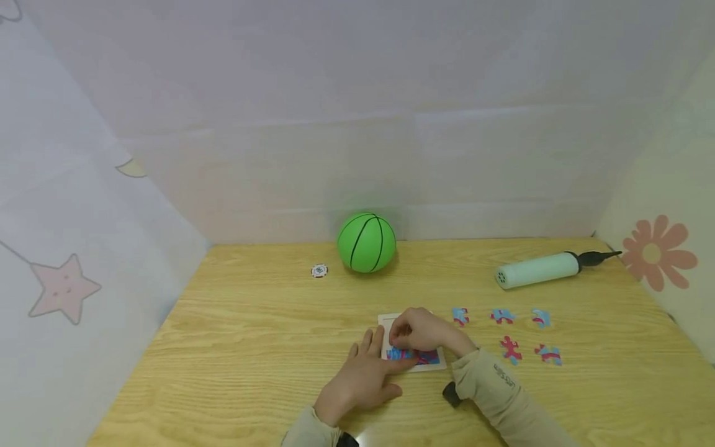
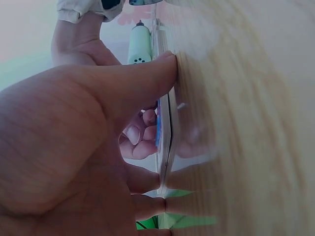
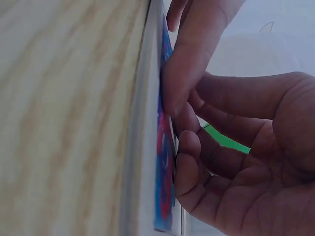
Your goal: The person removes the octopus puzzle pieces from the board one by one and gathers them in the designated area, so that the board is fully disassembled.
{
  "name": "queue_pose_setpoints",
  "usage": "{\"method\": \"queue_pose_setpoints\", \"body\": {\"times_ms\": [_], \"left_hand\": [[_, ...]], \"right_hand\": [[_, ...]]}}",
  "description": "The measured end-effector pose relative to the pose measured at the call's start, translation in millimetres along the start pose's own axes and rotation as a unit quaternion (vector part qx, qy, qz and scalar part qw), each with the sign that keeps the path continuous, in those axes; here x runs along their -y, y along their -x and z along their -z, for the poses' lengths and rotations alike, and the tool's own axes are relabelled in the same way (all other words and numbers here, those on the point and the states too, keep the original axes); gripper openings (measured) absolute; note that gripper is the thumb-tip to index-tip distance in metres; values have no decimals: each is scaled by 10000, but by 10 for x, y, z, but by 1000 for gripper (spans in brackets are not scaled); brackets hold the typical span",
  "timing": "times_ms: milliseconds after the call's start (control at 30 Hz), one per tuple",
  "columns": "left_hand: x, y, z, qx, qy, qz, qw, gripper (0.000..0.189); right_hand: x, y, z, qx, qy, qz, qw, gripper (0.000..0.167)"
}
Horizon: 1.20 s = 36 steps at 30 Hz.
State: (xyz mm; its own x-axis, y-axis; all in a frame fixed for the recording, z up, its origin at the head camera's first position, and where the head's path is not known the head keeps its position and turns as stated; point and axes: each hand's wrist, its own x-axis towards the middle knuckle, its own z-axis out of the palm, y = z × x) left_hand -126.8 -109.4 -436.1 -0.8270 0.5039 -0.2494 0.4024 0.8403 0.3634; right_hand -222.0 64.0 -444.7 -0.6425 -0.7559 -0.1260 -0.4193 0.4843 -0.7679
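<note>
**Puzzle partly filled, five pieces left loose**

You are working at the small white-framed square puzzle board (image 1: 414,359) on the pale wood-grain counter (image 1: 251,335). Its near strip already shows blue and red pieces seated in the tray; the far part is hidden under your right hand, so how much is filled there cannot be told. Five loose blue-and-red jigsaw pieces (image 1: 509,347) lie on the counter at about three o'clock from the board, well apart from it: three in a far row, two nearer you. Judging by that, the work is somewhere in the middle, with at least those five to place.

Your left hand (image 1: 363,379) lies flat, fingers straight, at about seven o'clock from the board, its fingertips on the board's near left edge, steadying it. The left wrist view shows the thumb (image 2: 147,81) pressed to the counter beside the board's rim.

Your right hand (image 1: 420,331) sits on top of the board, fingers curled down. In the right wrist view a fingertip (image 3: 178,93) presses onto the coloured puzzle face (image 3: 164,162); I cannot tell whether it pinches a separate piece or only pushes one into its seat.

Further off, at twelve o'clock from the board, a green rubber ball with black seams (image 1: 366,242) rests near the back wall, a small round white token (image 1: 319,270) just to its left. A mint-green hand pump with a black nozzle (image 1: 544,269) lies at about two o'clock.
</note>
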Motion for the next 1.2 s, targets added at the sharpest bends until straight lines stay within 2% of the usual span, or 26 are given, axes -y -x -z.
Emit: {"method": "queue_pose_setpoints", "body": {"times_ms": [267, 400, 533, 700, 867, 1033, 1200], "left_hand": [[1, 0, -4, 19, 65, -57, 10000, 53], [-5, -8, -12, 4, 30, -31, 10000, 52], [-11, -16, -19, 4, 41, 44, 10000, 51], [-9, -12, -21, -22, 83, 139, 9999, 50], [-10, -6, -34, -128, 56, 123, 9998, 50], [-19, 7, -37, -240, 27, 84, 9997, 50], [-27, 18, -18, -200, 114, 122, 9997, 51]], "right_hand": [[19, -1, -40, -176, -229, 10, 9996, 12], [29, 43, 12, -394, -801, -158, 9959, 7], [18, 116, 118, -623, -1528, -310, 9858, 6], [-13, 228, 224, -690, -1940, -329, 9780, 9], [-74, 409, 309, -740, -1960, -394, 9770, 9], [-167, 622, 411, -813, -1598, -282, 9834, 10], [-282, 816, 453, -824, -1392, -198, 9866, 10]]}}
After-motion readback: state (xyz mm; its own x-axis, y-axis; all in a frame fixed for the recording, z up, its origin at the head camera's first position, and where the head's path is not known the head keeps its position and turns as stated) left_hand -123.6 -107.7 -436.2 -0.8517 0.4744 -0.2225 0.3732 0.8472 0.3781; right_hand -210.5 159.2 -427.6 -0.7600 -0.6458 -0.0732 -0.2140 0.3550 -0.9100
